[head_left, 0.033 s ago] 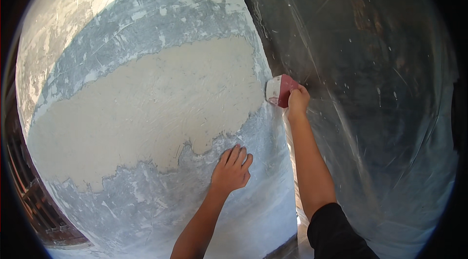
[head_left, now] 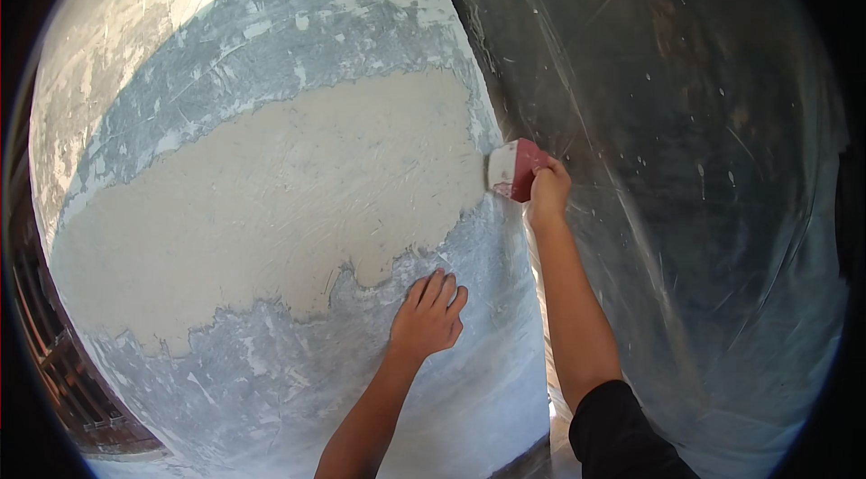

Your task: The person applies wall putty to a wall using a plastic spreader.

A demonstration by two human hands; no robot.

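Observation:
My right hand (head_left: 549, 192) grips a red scraper (head_left: 529, 168) whose wide blade is coated in whitish filler. The blade's edge meets the wall (head_left: 487, 389) near its right-hand edge, at the end of a broad cream patch of smooth filler (head_left: 271, 181). Lower down, my left hand (head_left: 428, 318) rests with its fingers stretched out on the grey, streaky surface just beneath the ragged lower border of that patch. It holds nothing.
A dark, glossy plastic sheet (head_left: 704, 235) with white splatters hangs to the right of the wall. At the far left stands a dark slatted structure (head_left: 77, 380). Sunlight falls on the wall's upper left part (head_left: 135, 10).
My right hand and the scraper have shifted slightly left, onto the wall's edge. My left hand has stayed in place.

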